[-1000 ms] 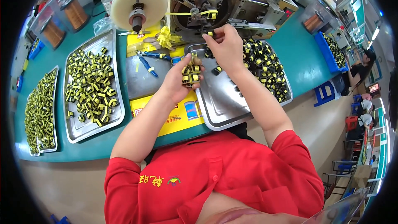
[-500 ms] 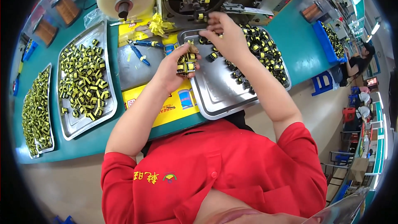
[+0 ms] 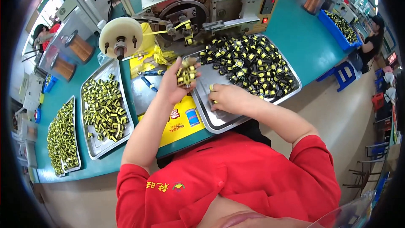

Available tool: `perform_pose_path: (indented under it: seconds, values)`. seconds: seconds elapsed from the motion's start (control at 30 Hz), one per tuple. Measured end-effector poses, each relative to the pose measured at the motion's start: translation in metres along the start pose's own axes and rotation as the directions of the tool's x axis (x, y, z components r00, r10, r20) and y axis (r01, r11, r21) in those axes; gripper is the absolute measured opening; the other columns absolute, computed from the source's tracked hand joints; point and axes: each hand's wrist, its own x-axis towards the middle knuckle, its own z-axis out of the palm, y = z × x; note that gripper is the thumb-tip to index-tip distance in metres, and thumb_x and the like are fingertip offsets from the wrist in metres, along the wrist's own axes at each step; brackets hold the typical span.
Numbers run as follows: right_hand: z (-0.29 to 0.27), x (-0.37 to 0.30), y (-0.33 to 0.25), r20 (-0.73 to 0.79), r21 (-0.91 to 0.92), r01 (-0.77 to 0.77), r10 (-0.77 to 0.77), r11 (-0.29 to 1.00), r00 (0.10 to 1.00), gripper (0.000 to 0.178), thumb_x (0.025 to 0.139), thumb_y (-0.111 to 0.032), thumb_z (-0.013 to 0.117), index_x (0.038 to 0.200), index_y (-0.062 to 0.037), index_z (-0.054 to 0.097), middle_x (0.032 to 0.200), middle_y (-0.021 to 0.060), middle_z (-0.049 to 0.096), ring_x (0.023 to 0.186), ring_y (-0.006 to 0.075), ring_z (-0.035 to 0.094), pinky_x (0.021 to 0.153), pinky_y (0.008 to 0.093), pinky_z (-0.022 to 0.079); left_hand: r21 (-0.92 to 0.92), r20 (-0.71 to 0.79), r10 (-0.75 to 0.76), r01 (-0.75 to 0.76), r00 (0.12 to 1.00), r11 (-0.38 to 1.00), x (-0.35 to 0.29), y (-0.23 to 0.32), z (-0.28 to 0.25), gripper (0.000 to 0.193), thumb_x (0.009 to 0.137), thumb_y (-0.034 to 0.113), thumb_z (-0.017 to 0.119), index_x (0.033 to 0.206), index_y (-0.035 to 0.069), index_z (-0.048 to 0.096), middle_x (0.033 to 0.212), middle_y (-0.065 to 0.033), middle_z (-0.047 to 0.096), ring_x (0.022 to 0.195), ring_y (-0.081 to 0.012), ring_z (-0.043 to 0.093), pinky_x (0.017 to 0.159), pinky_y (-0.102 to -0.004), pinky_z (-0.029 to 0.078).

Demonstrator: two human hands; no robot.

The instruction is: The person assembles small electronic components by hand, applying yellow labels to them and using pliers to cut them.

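Several small black-and-yellow transformers (image 3: 187, 75) are gathered in my left hand (image 3: 172, 85), its fingers curled around them above the left edge of a metal tray (image 3: 213, 123). My right hand (image 3: 231, 99) is low over the bare front part of that tray, fingers bent downward. Bits of yellow show at its fingertips, but what they pinch, if anything, is hidden. A heap of similar transformers (image 3: 253, 65) fills the tray's back and right side. Behind the tray stands a taping machine (image 3: 219, 12), with a yellow-and-black piece (image 3: 189, 41) at its head and yellow tape running to it.
A white tape reel (image 3: 121, 33) stands left of the machine. Blue-handled pliers (image 3: 149, 83) lie on a metal plate. Two trays of yellow-wrapped parts (image 3: 105, 109) (image 3: 63, 137) sit farther left. Copper wire spools (image 3: 80, 46) stand behind. At right, a person works beside a blue bin (image 3: 337, 33).
My right hand has come from the machine head down to the tray's front part. My left hand still holds its transformers. The whole view has shifted, showing more of the machine.
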Motion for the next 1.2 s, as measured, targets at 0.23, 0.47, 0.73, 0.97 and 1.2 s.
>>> perform_pose_path:
  seconds: [0.23,0.47,0.73,0.97,1.2]
  values:
    - [0.003,-0.004,-0.007,0.043,0.004,0.007,-0.007,1.000,0.999,0.031,0.071,-0.013,0.067,0.099,-0.0073,0.058,0.090,0.0124,0.054,0.084,0.0314,0.058,0.072,0.0404,0.048,-0.284,0.009,0.114,-0.106,0.993,0.953,0.048,0.008,0.043,0.044,0.094,0.046,0.036,0.110,0.008,0.051,0.104,-0.0080,0.058,0.084,-0.0226,0.057,0.051,-0.0272,0.043]
    - [-0.030,0.010,0.015,-0.462,0.307,0.012,0.138,0.952,0.876,0.024,0.071,-0.005,0.068,0.093,-0.0046,0.057,0.083,0.0089,0.053,0.074,0.0206,0.059,0.064,0.0304,0.049,-0.026,0.096,0.001,0.002,0.995,1.000,0.003,-0.003,0.020,0.042,0.091,0.047,0.040,0.098,0.009,0.055,0.095,-0.0090,0.062,0.074,-0.0220,0.059,0.044,-0.0257,0.039]
    - [-0.030,0.100,0.017,-0.775,0.228,-0.099,0.242,0.969,0.584,0.031,0.068,-0.017,0.076,0.080,-0.0017,0.052,0.078,0.0084,0.054,0.061,0.0194,0.059,0.057,0.0278,0.050,-0.114,0.011,0.122,-0.120,0.992,0.986,-0.011,-0.005,-0.006,0.040,0.093,0.041,0.034,0.105,0.009,0.055,0.101,-0.0088,0.060,0.079,-0.0225,0.058,0.052,-0.0297,0.041]
    - [-0.018,0.127,0.018,-0.859,0.350,-0.085,0.356,0.933,0.367,0.032,0.067,-0.016,0.078,0.078,-0.0003,0.052,0.074,0.0086,0.055,0.060,0.0186,0.058,0.056,0.0284,0.049,-0.160,-0.041,0.083,-0.089,0.996,0.983,-0.006,-0.005,-0.007,0.028,0.090,0.032,0.044,0.098,0.009,0.057,0.096,-0.0078,0.061,0.080,-0.0225,0.059,0.054,-0.0306,0.043]
    - [-0.032,0.101,0.027,-0.710,0.290,-0.066,0.261,0.955,0.654,0.038,0.073,-0.021,0.074,0.097,0.0022,0.056,0.090,0.0134,0.060,0.073,0.0202,0.062,0.064,0.0295,0.050,-0.220,-0.038,0.201,-0.204,0.979,0.954,-0.012,0.005,-0.017,0.032,0.092,0.039,0.046,0.097,0.009,0.056,0.097,-0.0096,0.062,0.082,-0.0229,0.059,0.054,-0.0299,0.046]
